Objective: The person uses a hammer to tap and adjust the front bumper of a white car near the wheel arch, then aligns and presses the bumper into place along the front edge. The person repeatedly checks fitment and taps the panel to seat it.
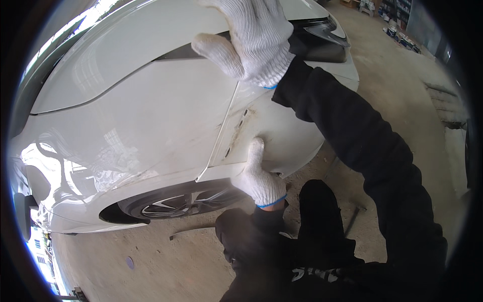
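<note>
The white front bumper [289, 116] of a car meets the white fender [146, 105] along a narrow gap, with brown dirt and small dark slots beside it. Down at the wheel arch, my left hand [264, 186], in a white knit glove, grips the bumper's edge. Its thumb lies on the outer face, pointing up, while the other fingers are hidden behind the edge. My gloved right hand [254, 45] is higher up, over the dark headlight [322, 45]. Its thumb is spread from the fingers, which run up to the picture's top; whether it touches the car I cannot tell.
Under the fender is the front wheel [186, 202]. A thin curved strip [193, 232] and a small round disc [130, 262] lie on the dusty concrete floor [166, 272]. Next to my leg is a dark rod-like tool [353, 221]. Shelves [396, 14] and several cans stand far right.
</note>
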A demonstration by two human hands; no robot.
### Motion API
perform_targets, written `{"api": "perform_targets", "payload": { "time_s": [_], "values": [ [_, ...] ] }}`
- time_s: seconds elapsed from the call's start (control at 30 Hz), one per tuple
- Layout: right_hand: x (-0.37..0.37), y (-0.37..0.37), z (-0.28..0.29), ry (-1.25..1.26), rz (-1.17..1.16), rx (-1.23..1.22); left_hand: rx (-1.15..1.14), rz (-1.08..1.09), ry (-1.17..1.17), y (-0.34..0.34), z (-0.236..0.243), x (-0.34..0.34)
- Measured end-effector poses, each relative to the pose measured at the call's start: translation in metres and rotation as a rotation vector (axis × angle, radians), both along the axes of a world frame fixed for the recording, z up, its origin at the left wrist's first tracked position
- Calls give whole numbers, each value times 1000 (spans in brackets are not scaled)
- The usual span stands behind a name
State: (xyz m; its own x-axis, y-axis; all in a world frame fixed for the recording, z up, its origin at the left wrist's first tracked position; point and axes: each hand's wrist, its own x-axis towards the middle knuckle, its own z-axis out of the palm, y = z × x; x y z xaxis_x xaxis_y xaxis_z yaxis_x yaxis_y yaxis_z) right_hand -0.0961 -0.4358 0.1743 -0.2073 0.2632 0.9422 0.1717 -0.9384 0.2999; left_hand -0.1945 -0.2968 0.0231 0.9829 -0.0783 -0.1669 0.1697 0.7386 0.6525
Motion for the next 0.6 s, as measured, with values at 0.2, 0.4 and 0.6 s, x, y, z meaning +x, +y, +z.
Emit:
{"api": "perform_targets", "payload": {
  "time_s": [0.2, 0.4, 0.6],
  "values": [
    [-67, -9, 21, 198, 155, 62, -4, 23, -20, -1, 7, -1],
    [-41, 5, 27, 236, 528, 415, -29, -13, 37, 5, 6, -1],
    [-17, 11, 1, 68, 33, -126, -55, 40, -12, 2, -4, 1]
  ]
}}
